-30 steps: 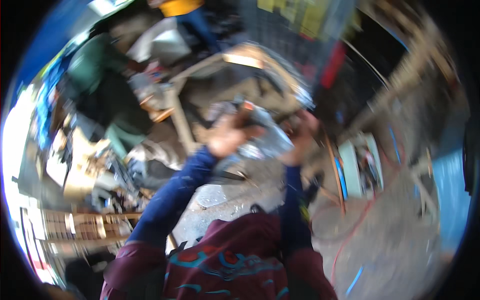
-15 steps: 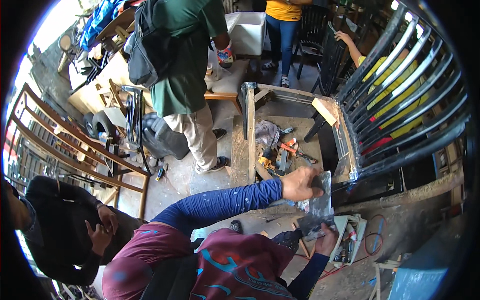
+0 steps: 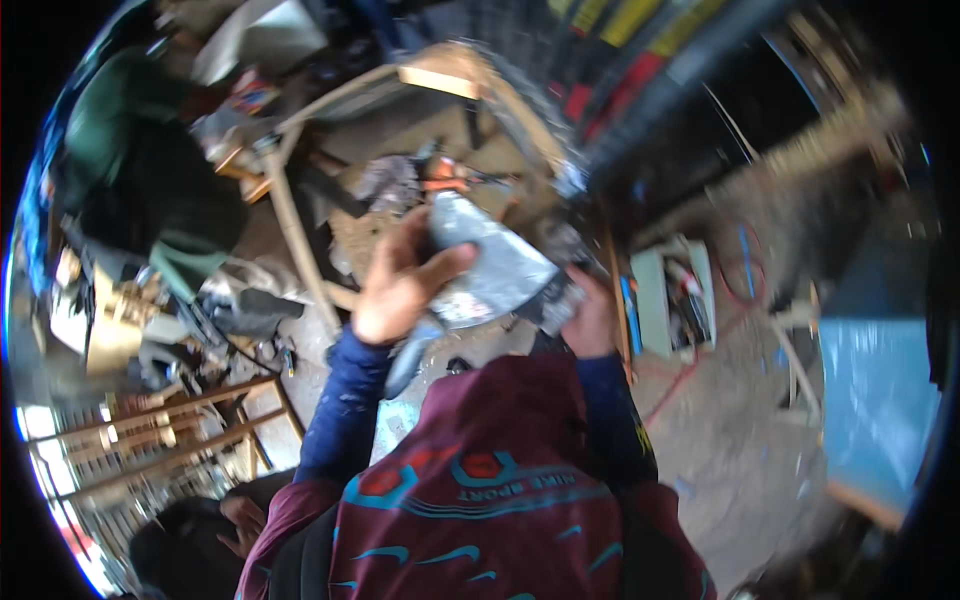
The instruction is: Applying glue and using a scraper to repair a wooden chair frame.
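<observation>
In front of my chest, my left hand (image 3: 405,285) pinches a flat, silvery-grey sheet (image 3: 490,270) with pale smears, the thumb lying across its face. I cannot tell what the sheet is made of. On the other side, my right hand (image 3: 592,315) is closed on a dark, shiny, crumpled piece (image 3: 552,303), blurred, that meets the sheet's right edge. Just beyond my hands stands a chair's bare wooden seat frame (image 3: 300,235) with a dark slatted back (image 3: 650,75), smeared by motion. Through the frame show a grey rag (image 3: 392,182) and an orange tool (image 3: 447,175).
To my right on the floor sits a pale open box (image 3: 652,300) of tools, with a red cord (image 3: 672,392) beside it. A light blue panel (image 3: 880,400) is farther right. A person in green (image 3: 130,150) stands far left; a wooden slatted frame (image 3: 150,425) is nearer.
My view has swung right, so the chair frame now sits farther left. My left hand has drawn in from the chair and brought the grey sheet up against the piece in my right hand.
</observation>
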The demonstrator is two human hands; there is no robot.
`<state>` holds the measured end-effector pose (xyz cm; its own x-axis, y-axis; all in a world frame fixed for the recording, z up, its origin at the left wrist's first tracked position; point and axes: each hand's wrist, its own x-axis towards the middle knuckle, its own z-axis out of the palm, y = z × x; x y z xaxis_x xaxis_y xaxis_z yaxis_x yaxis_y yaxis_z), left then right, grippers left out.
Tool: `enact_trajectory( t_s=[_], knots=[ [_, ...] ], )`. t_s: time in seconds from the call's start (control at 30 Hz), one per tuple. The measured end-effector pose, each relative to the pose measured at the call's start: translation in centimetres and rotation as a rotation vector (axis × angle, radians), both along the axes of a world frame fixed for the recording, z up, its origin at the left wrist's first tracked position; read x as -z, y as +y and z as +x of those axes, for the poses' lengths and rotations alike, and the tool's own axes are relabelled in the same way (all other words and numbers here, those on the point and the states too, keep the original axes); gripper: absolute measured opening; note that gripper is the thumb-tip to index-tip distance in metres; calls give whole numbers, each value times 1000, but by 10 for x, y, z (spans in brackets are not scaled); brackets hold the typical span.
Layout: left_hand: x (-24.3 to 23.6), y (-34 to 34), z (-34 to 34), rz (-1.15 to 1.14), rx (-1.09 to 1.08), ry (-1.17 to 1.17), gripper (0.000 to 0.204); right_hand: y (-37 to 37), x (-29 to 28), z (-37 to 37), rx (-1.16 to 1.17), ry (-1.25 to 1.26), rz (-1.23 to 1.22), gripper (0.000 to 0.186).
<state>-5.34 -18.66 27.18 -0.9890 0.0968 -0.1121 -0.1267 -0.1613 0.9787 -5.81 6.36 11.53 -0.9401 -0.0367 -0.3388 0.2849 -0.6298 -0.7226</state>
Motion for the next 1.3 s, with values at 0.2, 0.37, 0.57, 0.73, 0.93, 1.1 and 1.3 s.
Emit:
enact_trajectory(
  t_s=[0.2,0.37,0.57,0.73,0.93,1.1,1.3],
  knots=[
    [2,4,29,-144,57,-3,55,-20,-40,-12,155,-15,-215,28],
    [5,3,33,-96,88,23,58,-30,-67,-24,248,-101,-114,26],
    [12,-8,35,-167,162,93,54,-33,-97,-27,268,-9,-13,16],
    [12,-11,31,-24,157,37,42,-19,-96,-12,246,206,123,13],
    [11,-13,29,81,154,-16,40,-33,-48,3,539,665,1211,37],
    [13,-16,24,101,217,-24,42,-54,7,-13,686,647,1221,36],
    [0,-9,63,-256,154,176,41,-19,68,56,309,214,684,29]
  ],
)
